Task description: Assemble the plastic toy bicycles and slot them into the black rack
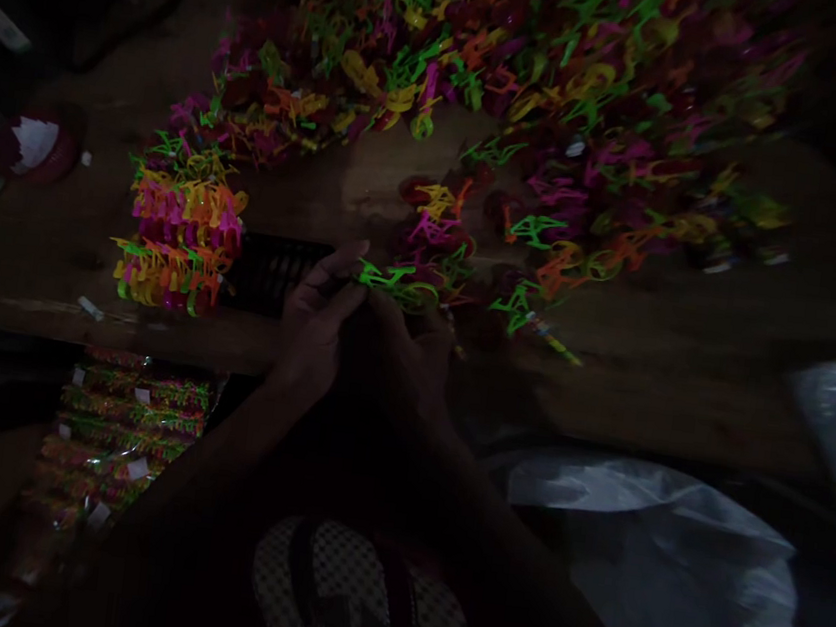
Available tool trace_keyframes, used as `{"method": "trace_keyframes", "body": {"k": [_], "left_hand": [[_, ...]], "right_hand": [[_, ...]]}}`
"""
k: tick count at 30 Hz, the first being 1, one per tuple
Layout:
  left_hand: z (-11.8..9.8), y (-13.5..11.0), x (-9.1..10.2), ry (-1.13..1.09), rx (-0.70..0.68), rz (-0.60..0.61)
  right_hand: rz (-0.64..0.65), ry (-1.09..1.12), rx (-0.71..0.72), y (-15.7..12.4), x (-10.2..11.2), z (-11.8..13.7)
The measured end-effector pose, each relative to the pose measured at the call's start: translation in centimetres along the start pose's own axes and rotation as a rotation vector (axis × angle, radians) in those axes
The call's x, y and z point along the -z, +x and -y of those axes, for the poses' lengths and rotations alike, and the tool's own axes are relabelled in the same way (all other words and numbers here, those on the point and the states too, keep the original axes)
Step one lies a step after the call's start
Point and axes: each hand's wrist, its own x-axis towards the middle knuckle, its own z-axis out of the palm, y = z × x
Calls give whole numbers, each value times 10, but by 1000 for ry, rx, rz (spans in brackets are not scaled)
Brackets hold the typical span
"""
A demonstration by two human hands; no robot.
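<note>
Close to the table's near edge, my left hand and my right hand meet with fingers pinched together. Between them is a bright green plastic toy, which looks like a small bicycle; its lower part is hidden by my fingers. Just left of my left hand lies a black slotted rack. Tight rows of yellow, pink, orange and green toys stand at the rack's left end. Several loose toys lie just beyond my hands. The picture is dark, so fine detail is lost.
A large heap of neon toys spreads over the back of the wooden table. A red round container stands at the left. Below the edge are packed toys in clear wrapping, patterned sandals and a clear plastic bag.
</note>
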Motion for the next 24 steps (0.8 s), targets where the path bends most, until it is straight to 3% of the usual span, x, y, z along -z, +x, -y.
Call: {"method": "trace_keyframes", "body": {"k": [16, 24], "left_hand": [[6, -3, -3, 5, -40, -22], [-1, 5, 2, 76, 53, -28]], "right_hand": [[-100, 1, 87, -6, -4, -8], [-118, 13, 57, -3, -2, -6]]}}
